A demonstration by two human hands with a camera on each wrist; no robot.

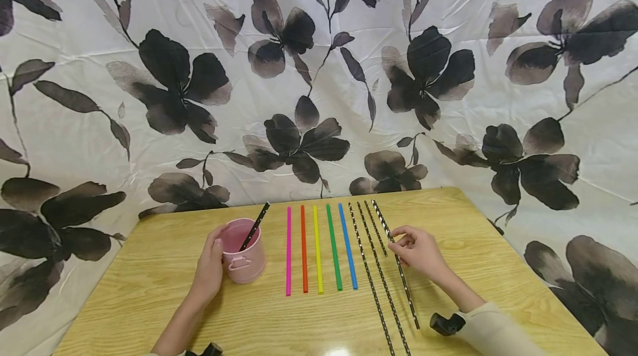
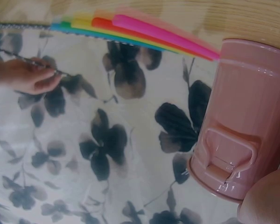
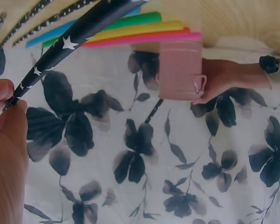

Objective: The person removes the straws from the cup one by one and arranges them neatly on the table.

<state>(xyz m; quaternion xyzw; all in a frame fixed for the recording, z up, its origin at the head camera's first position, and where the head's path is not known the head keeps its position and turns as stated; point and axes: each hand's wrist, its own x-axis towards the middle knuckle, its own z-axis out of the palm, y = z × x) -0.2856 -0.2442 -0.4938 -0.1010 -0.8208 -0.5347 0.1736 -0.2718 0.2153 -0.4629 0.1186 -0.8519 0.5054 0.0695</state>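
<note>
My left hand (image 1: 209, 264) grips a pink bucket-shaped cup (image 1: 244, 267) with a small side handle, its fingers at the rim. A black straw (image 1: 253, 228) with white marks leans inside that cup, its upper end above the rim. Over on the right, my right hand (image 1: 418, 251) pinches another black straw (image 1: 406, 289) between thumb and fingers. White stars show on this held straw (image 3: 69, 43) in the right wrist view, where it slants up from the fingertips. Three black patterned straws lie just left of the right hand: two long ones (image 1: 368, 270) and a shorter one (image 1: 376, 228).
Between cup and black straws, coloured straws lie side by side: magenta (image 1: 288, 251), red (image 1: 304, 251), yellow (image 1: 318, 251), green (image 1: 334, 251) and blue (image 1: 348, 245). They rest on a wooden table (image 1: 149, 267). A flowered cloth (image 1: 359, 101) hangs behind its far edge.
</note>
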